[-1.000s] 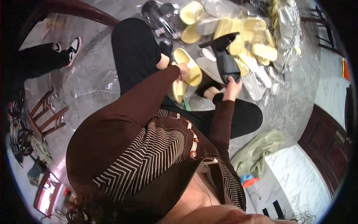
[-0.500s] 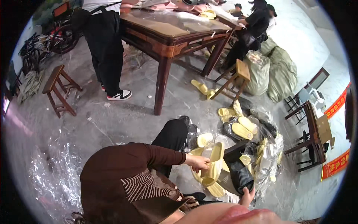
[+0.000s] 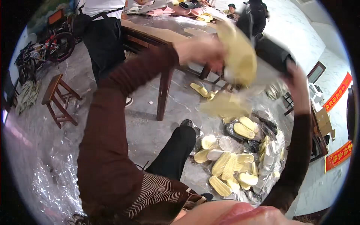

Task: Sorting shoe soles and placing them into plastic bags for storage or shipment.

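Note:
Raised in front of me, my left hand [image 3: 204, 50] is closed on a yellow slipper [image 3: 242, 56], blurred by motion. My right hand [image 3: 297, 84] is up at the right and grips a black slipper [image 3: 272, 54]. Between and below the hands hangs another blurred yellow slipper [image 3: 225, 105]; I cannot tell what holds it. A pale smear beside it is too blurred to name. Lower down, a pile of slippers lies on the floor, with yellow slippers [image 3: 228, 167] on top and clear-wrapped ones [image 3: 268, 161] at its right side.
A wooden table [image 3: 150, 32] bears pink and grey slippers [image 3: 168, 9]. Someone in black trousers [image 3: 107, 45] stands beside it. At the left are a wooden stool [image 3: 60, 97], a bicycle [image 3: 60, 47] and crumpled clear plastic [image 3: 56, 180]. Two yellow slippers [image 3: 199, 90] lie beyond the pile.
Both hands have risen from the pile, lifting yellow and black slippers up and away from me. More yellow slippers now show on the floor where the hands were.

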Action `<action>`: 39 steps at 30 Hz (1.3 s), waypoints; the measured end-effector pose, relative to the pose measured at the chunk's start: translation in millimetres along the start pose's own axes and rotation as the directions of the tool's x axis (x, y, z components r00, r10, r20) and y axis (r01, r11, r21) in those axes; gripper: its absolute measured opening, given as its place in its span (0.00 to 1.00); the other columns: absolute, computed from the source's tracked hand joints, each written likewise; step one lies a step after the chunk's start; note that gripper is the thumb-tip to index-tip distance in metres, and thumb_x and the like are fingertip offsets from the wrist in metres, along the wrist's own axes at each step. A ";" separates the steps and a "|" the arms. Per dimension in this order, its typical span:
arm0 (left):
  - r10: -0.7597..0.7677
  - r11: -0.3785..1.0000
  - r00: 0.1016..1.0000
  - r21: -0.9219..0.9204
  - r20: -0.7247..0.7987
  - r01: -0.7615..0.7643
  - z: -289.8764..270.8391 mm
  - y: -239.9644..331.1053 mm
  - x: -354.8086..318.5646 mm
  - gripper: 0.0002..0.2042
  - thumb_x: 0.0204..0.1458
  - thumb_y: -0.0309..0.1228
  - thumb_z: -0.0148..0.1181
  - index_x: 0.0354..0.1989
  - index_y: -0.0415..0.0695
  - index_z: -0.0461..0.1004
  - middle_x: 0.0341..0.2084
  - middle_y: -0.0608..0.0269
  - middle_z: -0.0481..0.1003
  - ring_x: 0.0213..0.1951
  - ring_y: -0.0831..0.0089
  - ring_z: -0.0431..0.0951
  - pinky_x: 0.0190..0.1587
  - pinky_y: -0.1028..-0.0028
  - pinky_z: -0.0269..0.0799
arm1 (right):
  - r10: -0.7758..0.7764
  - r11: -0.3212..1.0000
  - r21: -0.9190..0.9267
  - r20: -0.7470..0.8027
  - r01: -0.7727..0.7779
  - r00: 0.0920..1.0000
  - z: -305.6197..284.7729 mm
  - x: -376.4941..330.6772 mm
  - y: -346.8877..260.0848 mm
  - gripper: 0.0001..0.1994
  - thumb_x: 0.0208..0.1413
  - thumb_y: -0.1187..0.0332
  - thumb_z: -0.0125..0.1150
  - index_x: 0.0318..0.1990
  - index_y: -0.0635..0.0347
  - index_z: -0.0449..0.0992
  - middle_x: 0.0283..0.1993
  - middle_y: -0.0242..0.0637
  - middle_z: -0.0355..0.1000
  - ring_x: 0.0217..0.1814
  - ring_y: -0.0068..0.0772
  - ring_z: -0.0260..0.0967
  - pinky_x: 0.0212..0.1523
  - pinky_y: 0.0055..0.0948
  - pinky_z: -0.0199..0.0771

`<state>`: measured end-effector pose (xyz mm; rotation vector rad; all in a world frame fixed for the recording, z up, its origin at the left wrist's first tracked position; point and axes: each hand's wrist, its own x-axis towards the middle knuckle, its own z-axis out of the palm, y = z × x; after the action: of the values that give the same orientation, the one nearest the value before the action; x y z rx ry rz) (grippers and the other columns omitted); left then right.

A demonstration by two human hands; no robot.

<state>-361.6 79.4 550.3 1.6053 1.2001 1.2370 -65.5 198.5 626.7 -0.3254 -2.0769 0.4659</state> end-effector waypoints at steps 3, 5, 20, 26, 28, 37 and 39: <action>0.241 0.965 0.957 0.141 -0.162 -0.219 -112.8 47.8 19.3 0.14 0.48 0.40 0.49 0.33 0.41 0.66 0.22 0.59 0.70 0.23 0.71 0.72 0.25 0.72 0.69 | -0.045 0.917 0.398 0.034 0.028 0.998 45.2 78.9 -45.7 0.27 0.50 0.59 0.55 0.51 0.69 0.57 0.43 0.42 0.65 0.42 0.28 0.65 0.39 0.28 0.71; 0.217 0.939 0.925 0.326 -0.311 -0.111 -160.5 47.8 -2.7 0.15 0.48 0.41 0.48 0.34 0.40 0.65 0.21 0.59 0.69 0.22 0.71 0.71 0.24 0.72 0.68 | 0.044 0.848 0.529 -0.028 -0.022 0.999 88.9 78.4 -80.2 0.32 0.49 0.59 0.55 0.56 0.70 0.49 0.46 0.43 0.64 0.43 0.30 0.64 0.42 0.30 0.70; -0.241 0.833 0.834 0.335 -0.497 0.441 -128.9 -59.2 -79.8 0.19 0.50 0.40 0.47 0.45 0.39 0.65 0.29 0.59 0.70 0.22 0.72 0.72 0.21 0.75 0.68 | 0.617 0.748 0.172 0.175 -0.641 0.767 16.7 -170.5 56.9 0.18 0.51 0.64 0.51 0.48 0.62 0.65 0.41 0.34 0.68 0.37 0.23 0.68 0.34 0.20 0.66; 0.180 0.960 0.968 0.184 0.176 -0.212 32.5 5.5 -68.0 0.22 0.51 0.40 0.50 0.53 0.44 0.59 0.36 0.60 0.70 0.35 0.75 0.72 0.37 0.79 0.68 | 0.794 0.589 0.155 0.075 -0.793 0.604 -28.6 -280.4 79.7 0.16 0.51 0.64 0.52 0.45 0.62 0.67 0.36 0.30 0.69 0.33 0.21 0.67 0.32 0.19 0.65; 0.415 0.905 0.862 -0.038 0.292 -0.423 97.9 27.5 -74.5 0.17 0.50 0.30 0.50 0.49 0.40 0.62 0.31 0.61 0.73 0.32 0.76 0.72 0.33 0.79 0.67 | 0.783 0.603 0.133 0.087 -0.786 0.615 -44.6 -327.0 103.5 0.15 0.51 0.64 0.52 0.44 0.62 0.69 0.32 0.28 0.68 0.29 0.19 0.65 0.29 0.17 0.64; 0.345 0.909 0.717 -0.406 0.605 -0.095 226.1 -83.4 -58.9 0.22 0.48 0.40 0.50 0.49 0.38 0.60 0.32 0.55 0.71 0.31 0.71 0.73 0.31 0.75 0.70 | 1.000 -0.002 0.119 0.011 -0.993 -0.001 52.6 -549.2 166.7 0.17 0.49 0.62 0.52 0.45 0.60 0.68 0.32 0.34 0.70 0.29 0.23 0.68 0.27 0.21 0.66; 0.331 0.908 0.713 -0.414 0.619 -0.062 181.3 -170.4 11.6 0.22 0.49 0.39 0.50 0.49 0.38 0.60 0.32 0.54 0.71 0.31 0.70 0.73 0.31 0.75 0.70 | 0.993 -0.113 0.111 -0.021 -0.987 -0.116 91.6 -623.5 174.7 0.15 0.46 0.63 0.53 0.40 0.61 0.71 0.28 0.36 0.71 0.26 0.25 0.68 0.24 0.25 0.67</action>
<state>-222.1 130.9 350.5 1.6976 0.3029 0.7933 184.9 82.7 33.8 -1.9843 -1.2074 1.3797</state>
